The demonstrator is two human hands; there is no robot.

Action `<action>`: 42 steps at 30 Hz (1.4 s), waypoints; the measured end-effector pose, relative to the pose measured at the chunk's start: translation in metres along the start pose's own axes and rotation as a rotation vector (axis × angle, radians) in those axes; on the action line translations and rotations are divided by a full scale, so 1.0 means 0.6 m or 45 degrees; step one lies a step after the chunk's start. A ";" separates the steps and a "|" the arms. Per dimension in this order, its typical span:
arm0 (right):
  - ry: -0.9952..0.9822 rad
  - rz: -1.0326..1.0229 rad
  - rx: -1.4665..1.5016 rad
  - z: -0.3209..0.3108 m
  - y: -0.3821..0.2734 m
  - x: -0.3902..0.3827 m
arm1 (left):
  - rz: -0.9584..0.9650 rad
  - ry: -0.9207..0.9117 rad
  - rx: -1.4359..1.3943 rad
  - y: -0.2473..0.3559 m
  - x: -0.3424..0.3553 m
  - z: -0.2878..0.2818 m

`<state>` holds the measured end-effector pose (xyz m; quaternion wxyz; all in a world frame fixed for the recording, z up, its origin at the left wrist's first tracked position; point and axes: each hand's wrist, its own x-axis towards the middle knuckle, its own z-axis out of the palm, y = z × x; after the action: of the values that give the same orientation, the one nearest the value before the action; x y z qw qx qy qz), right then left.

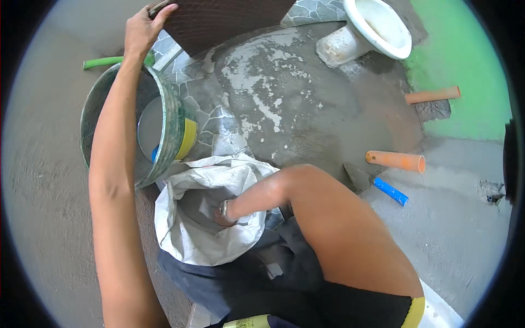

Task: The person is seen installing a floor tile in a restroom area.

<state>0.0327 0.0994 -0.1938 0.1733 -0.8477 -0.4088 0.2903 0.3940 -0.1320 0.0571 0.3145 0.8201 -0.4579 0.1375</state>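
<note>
At the top left, my left hand (146, 27) is stretched far out, its fingers closed around a dark edge at the corner of a dark brown panel (224, 22). My right hand (223, 214) reaches down into an open white woven sack (183, 246) standing close in front of me. Grey powder (198, 205) shows inside it. A band circles that wrist, and the fingers are hidden in the sack. Under my left forearm stands a green-stained bucket (174, 123) with a grey inside and a yellow patch.
A white toilet bowl (377, 27) lies tilted at the upper right on rough cement floor (311, 109). Two orange pipes (432, 94) and a blue pipe (390, 191) stick out near the right wall. A trowel-like blade (356, 177) lies beyond my right arm. Green pipe (104, 62) lies behind the bucket.
</note>
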 end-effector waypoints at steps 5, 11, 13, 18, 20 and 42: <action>0.005 0.024 0.135 0.025 0.003 0.023 | 0.013 -0.017 -0.029 0.003 0.001 0.000; 0.096 -0.202 -0.040 0.047 0.016 0.026 | 0.001 -0.024 -0.071 0.004 -0.001 -0.001; 0.064 -0.259 -0.106 0.028 0.025 0.026 | 0.014 -0.020 -0.005 0.003 0.002 -0.002; 0.085 -0.435 -0.265 -0.087 0.053 -0.002 | -0.007 -0.008 -0.018 -0.001 0.005 0.001; 0.241 -0.286 0.640 -0.132 0.054 -0.052 | 0.017 0.022 0.006 0.001 0.003 0.000; 2.394 1.296 1.944 -0.196 0.683 -0.357 | -0.001 -0.007 0.011 0.009 -0.001 -0.002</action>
<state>0.2439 -0.3255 -0.2456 0.6948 -0.4722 0.4967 -0.2181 0.3892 -0.1331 0.0599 0.3099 0.8220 -0.4577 0.1372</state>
